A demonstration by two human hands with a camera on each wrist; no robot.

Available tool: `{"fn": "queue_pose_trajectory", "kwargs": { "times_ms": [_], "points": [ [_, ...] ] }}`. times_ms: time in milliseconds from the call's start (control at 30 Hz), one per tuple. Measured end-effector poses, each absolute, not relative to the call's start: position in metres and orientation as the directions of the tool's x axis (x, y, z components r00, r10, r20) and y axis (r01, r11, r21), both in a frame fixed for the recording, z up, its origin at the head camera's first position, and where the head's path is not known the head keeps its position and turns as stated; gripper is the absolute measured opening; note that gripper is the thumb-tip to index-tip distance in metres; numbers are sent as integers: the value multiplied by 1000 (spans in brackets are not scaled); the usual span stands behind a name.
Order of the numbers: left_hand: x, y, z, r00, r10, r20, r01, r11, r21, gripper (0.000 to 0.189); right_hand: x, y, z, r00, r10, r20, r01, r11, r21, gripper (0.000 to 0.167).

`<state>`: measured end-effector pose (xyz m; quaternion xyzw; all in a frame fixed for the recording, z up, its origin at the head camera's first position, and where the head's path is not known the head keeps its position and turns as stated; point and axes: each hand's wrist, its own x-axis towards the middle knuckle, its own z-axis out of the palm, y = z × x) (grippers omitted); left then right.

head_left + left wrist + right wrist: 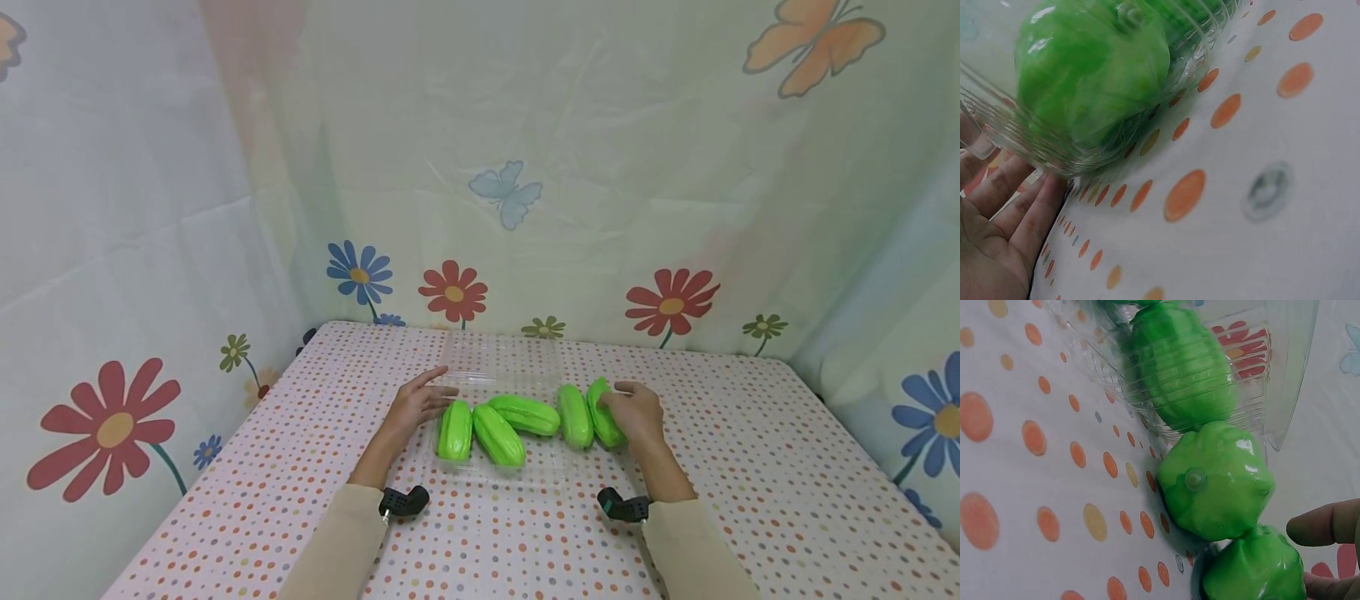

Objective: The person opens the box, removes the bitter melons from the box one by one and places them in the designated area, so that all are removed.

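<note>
My left hand [411,408] is at the left side of a clear plastic clamshell box [502,364], fingers extended; in the left wrist view its fingertips [1054,184] are right at the box wall. Three ridged green gourds lie in the box: a left one [455,431], a slanted one [498,435] and one lying crosswise [527,415]. Two more sit on the cloth just right of the box, an inner gourd [1216,481] and an outer gourd [1260,569], side by side. My right hand [639,414] is at the outer gourd, its fingers loosely bent beside it.
The table [247,508] has a white cloth with coloured dots. Floral and butterfly fabric walls [570,217] stand behind it and at both sides. The box's lid is folded back toward the rear wall. Each wrist carries a black camera mount [405,502].
</note>
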<state>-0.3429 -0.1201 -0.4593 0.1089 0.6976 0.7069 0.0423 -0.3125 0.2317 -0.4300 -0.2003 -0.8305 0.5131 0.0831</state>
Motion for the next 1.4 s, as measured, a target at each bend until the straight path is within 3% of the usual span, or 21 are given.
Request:
{"fn": "queue_pose_trajectory", "kwargs": {
  "times_ms": [833,1400],
  "points": [
    [-346,-121,-461,-971,220,96,92,-30,995,49,-304,229,-409,-905,425,21,165,396,-904,61],
    [-344,-120,-461,-970,221,105,102,-26,994,51,-297,205,-375,-960,266,89,25,397,-918,56]
  ]
}}
